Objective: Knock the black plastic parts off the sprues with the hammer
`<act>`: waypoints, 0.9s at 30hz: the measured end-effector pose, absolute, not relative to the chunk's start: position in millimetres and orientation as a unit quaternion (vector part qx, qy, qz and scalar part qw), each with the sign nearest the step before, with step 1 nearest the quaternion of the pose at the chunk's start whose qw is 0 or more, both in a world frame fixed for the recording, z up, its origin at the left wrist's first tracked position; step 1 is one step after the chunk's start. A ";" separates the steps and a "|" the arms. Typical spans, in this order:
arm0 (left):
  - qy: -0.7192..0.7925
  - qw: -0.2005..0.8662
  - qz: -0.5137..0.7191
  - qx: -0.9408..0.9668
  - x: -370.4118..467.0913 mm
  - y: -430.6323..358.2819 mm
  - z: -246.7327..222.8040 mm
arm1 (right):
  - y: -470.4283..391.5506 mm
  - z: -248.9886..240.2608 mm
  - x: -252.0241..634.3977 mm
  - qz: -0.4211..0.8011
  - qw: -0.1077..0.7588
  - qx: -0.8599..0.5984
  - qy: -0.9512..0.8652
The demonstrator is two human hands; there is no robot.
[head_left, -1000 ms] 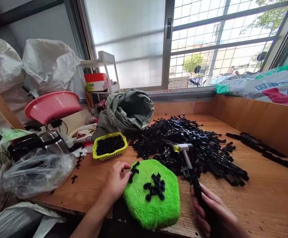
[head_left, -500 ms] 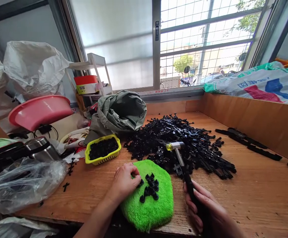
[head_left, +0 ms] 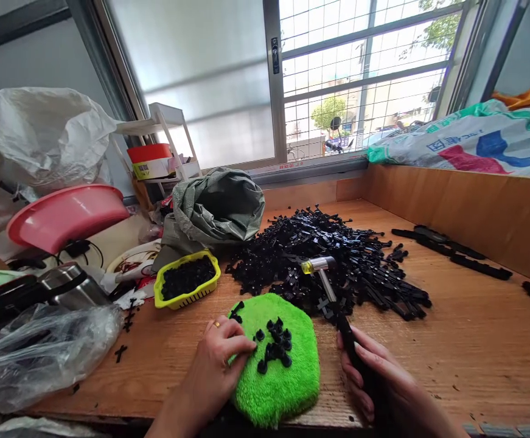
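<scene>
My right hand (head_left: 378, 371) is wrapped round the black handle of a small hammer (head_left: 325, 281), which has a metal head and a yellow tip. The hammer is raised, its head in front of a heap of black plastic parts (head_left: 319, 240). My left hand (head_left: 219, 359) rests at the left edge of a fluffy green pad (head_left: 287, 389), thumb and forefinger pinched together; whether a small part is between them is hidden. Just beyond those fingertips stands a small black piece (head_left: 259, 335). Several similar black pieces (head_left: 277, 347) cluster mid-pad, and another dark part (head_left: 236, 311) lies at its upper left.
A yellow basket (head_left: 196, 297) of small black parts stands left of the heap, before an open grey-green sack (head_left: 219, 207). Clear plastic (head_left: 41, 347), a steel flask (head_left: 75, 286) and a pink basin (head_left: 68, 213) crowd the left. Black strips (head_left: 479, 266) lie along the wooden board (head_left: 474, 201).
My left hand has drawn back toward me, uncovering the dark part at the pad's upper left and the small piece by my fingertips. The hammer stays in my right hand, nearly still.
</scene>
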State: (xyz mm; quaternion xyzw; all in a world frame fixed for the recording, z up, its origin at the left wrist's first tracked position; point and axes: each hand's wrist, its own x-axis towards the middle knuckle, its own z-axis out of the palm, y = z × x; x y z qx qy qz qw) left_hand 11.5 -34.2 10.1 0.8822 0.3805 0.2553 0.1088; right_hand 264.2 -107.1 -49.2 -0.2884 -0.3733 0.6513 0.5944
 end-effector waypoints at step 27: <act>0.499 0.355 0.344 0.711 16.4 21.6 14.6 | -110.8 -39.2 258.7 0.649 0.604 -0.307 -0.347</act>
